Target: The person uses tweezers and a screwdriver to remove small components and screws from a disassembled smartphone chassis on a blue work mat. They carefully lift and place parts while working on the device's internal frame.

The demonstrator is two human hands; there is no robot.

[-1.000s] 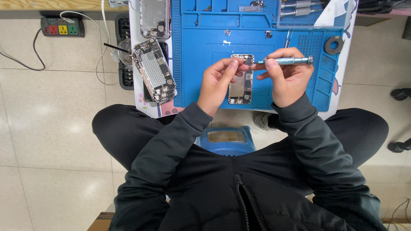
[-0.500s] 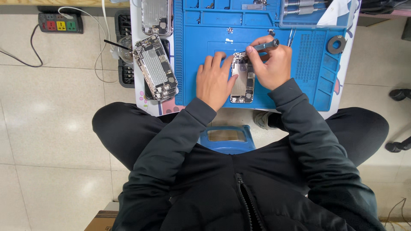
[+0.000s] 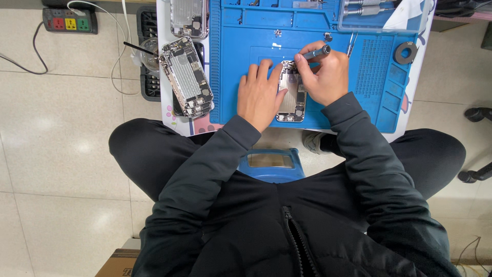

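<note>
An opened phone body [image 3: 292, 97] lies flat on the blue work mat [image 3: 256, 36]. My left hand [image 3: 260, 95] rests flat beside it, fingers spread, pressing its left edge. My right hand [image 3: 324, 77] grips a grey screwdriver [image 3: 318, 52], its tip down at the upper part of the phone. Both sleeves are dark.
A stack of opened phone bodies [image 3: 187, 77] lies left of the mat, another phone body [image 3: 188, 15] behind it. Tweezers [image 3: 351, 43], a tape roll [image 3: 406, 52] and a clear tool tray [image 3: 382, 13] sit at the right. A power strip [image 3: 69, 21] lies on the tiled floor.
The phone was held up in both hands; it now lies flat on the mat. My left hand flattened beside it and my right hand turned the screwdriver tip down onto it.
</note>
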